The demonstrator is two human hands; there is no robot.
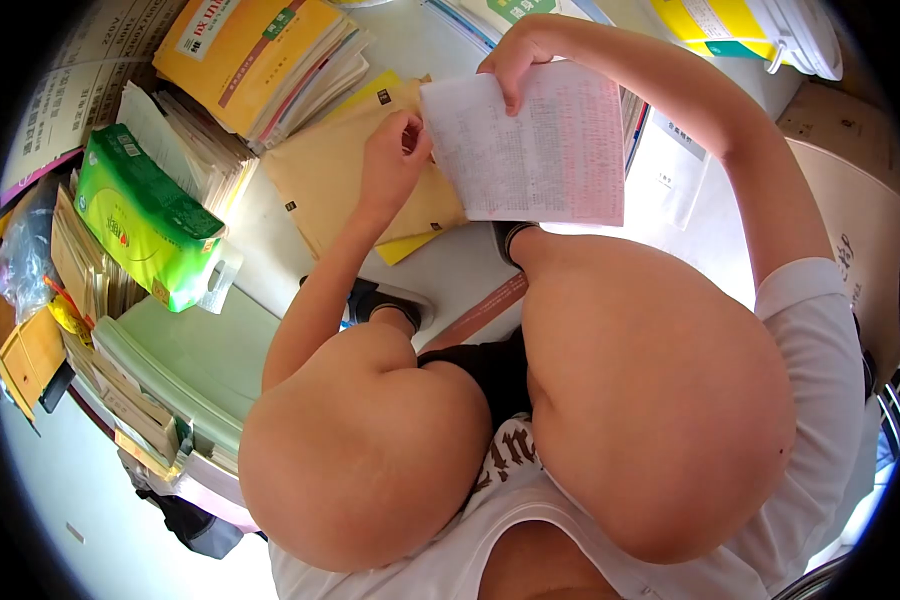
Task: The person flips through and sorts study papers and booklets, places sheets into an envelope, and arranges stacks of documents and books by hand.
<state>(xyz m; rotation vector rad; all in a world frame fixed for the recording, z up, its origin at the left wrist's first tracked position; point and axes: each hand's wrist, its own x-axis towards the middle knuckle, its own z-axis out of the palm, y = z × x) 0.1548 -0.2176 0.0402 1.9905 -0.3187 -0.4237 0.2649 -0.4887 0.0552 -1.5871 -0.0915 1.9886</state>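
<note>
My right hand (522, 62) grips a printed sheet of paper (530, 150) by its top edge, thumb on the face and fingers behind. Fine rows of print cover the sheet, grey on the left and pinkish on the right. My left hand (394, 160) is at the sheet's left edge with its fingers curled in; what they hold, if anything, I cannot make out. Below that hand lies a tan envelope (320, 185), partly covering a yellow folder (405, 248). My bent knees are under both forearms.
Yellow-covered books (235, 60) are stacked at the upper left. Beside them are a green tissue pack (140, 215) and piles of papers (95, 255). A pale green lid (195, 345) sits lower left. At upper right stand a white-and-yellow bucket (745, 30) and cardboard boxes (840, 200).
</note>
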